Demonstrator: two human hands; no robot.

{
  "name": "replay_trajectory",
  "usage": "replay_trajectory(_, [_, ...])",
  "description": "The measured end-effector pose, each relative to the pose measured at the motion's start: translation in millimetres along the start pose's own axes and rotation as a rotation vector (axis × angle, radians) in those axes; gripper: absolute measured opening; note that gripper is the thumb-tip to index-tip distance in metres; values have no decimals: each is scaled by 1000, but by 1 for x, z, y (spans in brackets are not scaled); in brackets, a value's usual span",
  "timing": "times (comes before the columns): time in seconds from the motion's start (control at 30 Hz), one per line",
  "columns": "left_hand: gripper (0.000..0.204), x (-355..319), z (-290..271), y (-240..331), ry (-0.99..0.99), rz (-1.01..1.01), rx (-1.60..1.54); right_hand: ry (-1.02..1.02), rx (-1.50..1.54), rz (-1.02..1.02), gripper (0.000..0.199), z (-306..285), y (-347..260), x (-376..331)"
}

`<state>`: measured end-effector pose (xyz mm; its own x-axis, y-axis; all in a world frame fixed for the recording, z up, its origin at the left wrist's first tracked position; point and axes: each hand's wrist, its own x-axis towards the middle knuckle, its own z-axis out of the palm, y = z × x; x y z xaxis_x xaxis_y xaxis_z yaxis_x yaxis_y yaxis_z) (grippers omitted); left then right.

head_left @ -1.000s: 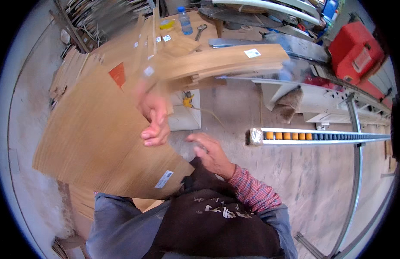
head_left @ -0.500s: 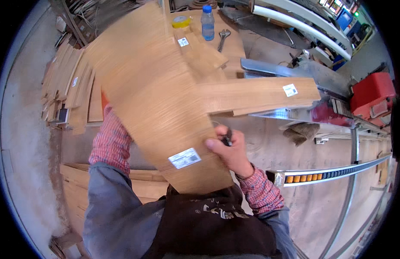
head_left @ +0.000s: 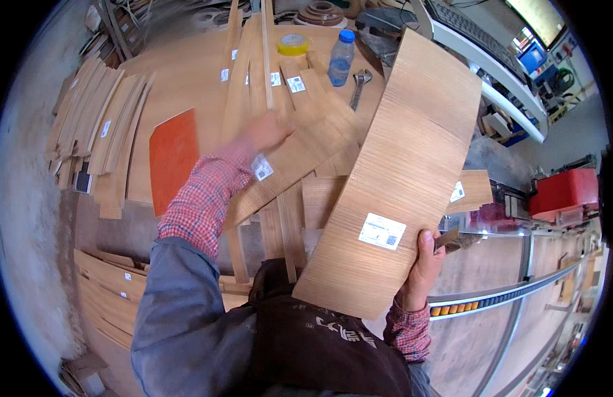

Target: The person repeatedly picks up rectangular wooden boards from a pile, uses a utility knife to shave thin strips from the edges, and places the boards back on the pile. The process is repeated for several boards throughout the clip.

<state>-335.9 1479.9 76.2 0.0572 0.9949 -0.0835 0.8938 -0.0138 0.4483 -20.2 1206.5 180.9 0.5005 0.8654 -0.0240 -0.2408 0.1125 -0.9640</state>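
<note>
My right hand grips a long wood-grain panel by its lower right edge, the thumb on its face near a white label. A small dark tool sticks out beside that thumb; its kind is unclear. My left hand, smeared by motion, is over the table, above a labelled wooden board that lies slantwise. Its fingers cannot be made out clearly. Narrow wooden strips lie just beyond that hand. An orange-red sheet is left of the forearm.
On the table stand a blue-capped bottle and a yellow tape roll, with an adjustable wrench nearby. Stacked strips lie at the left. A keyboard and a red machine part are at the right.
The panel has swung to the right and now stands more upright, held by the right hand. My left hand has come out from behind it and moved over the boards, uncovering the orange-red sheet.
</note>
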Motion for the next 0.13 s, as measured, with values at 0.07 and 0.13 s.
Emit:
replay_trajectory(0.07, [70, -11, -3, -6, 17, -21, -157, -7, -25, 25, 25, 5, 2, -2])
replay_trajectory(0.13, [71, -16, -15, -16, -36, -71, -355, -35, 14, 53, 26, 15, 5, -4])
